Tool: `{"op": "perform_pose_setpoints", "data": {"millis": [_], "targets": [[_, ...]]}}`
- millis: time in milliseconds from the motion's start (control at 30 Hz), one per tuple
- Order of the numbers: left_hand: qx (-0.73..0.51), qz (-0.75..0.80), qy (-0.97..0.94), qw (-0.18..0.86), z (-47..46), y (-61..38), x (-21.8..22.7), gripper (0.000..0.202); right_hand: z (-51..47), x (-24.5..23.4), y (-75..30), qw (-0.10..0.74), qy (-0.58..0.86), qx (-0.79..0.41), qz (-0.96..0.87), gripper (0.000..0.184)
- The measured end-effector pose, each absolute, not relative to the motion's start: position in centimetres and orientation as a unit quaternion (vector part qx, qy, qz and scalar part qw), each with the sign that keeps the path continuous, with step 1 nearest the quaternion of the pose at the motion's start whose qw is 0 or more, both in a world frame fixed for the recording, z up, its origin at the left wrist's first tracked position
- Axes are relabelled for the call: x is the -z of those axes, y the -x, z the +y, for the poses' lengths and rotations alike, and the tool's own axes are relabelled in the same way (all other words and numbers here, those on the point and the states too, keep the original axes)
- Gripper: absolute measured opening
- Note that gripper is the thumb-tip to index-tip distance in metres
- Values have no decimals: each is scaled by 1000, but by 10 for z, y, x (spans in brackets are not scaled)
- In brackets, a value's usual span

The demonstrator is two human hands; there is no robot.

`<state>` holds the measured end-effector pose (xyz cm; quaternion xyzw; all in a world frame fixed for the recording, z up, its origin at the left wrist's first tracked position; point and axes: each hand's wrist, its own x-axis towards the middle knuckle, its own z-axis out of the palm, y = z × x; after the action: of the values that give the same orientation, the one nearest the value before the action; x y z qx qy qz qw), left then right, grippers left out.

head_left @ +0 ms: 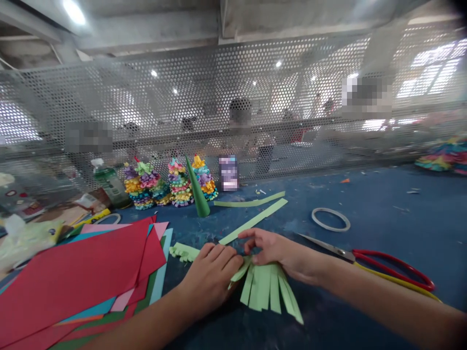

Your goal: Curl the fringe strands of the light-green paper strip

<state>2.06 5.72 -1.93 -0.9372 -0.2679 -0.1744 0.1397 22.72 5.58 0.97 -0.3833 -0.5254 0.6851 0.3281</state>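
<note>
Both my hands meet over a fringed strip of light green paper (268, 289) lying on the blue table (383, 214). My left hand (211, 277) is curled, its fingers pressed onto the strip's left end. My right hand (275, 250) pinches the strip's top edge between thumb and fingers. The cut fringes fan out toward me below the hands. More of the curled green strip (184, 252) trails to the left.
A stack of coloured paper sheets (80, 272) lies at left. Red-handled scissors (372, 265) rest to the right, with a tape ring (330, 219) beyond. Two plain green strips (251, 214), a green cone (197, 192) and several colourful paper trees (171, 187) stand before a perforated screen.
</note>
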Motion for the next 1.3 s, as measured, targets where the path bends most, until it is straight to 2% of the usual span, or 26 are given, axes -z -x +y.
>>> {"op": "perform_pose_setpoints", "data": {"millis": [133,333,400,533,633,800,967,1100,1300], "targets": [[190,-258,937,137,57,-21,20,24,61,-3,-229,350,378,-656,-552,50],[225,-223,934,168,56,-20,17,17,71,7,-236,331,400,-609,-600,52],[232,-215,933,172,55,-20,17,15,70,10,-236,315,419,-534,-663,50],[225,-212,934,178,56,-23,18,17,62,9,-234,314,394,-292,-813,47],[213,-220,938,161,59,-24,20,23,51,1,-230,314,400,-241,-826,32],[193,-241,950,40,64,-20,21,25,29,-8,-217,254,375,-168,-875,6],[185,-235,954,12,64,-19,21,22,24,-8,-216,197,379,-41,-903,17],[200,-231,952,12,62,-20,21,21,28,-9,-217,199,390,-46,-898,14],[251,-244,935,48,60,-19,21,18,32,-9,-217,266,460,-247,-810,9]]}}
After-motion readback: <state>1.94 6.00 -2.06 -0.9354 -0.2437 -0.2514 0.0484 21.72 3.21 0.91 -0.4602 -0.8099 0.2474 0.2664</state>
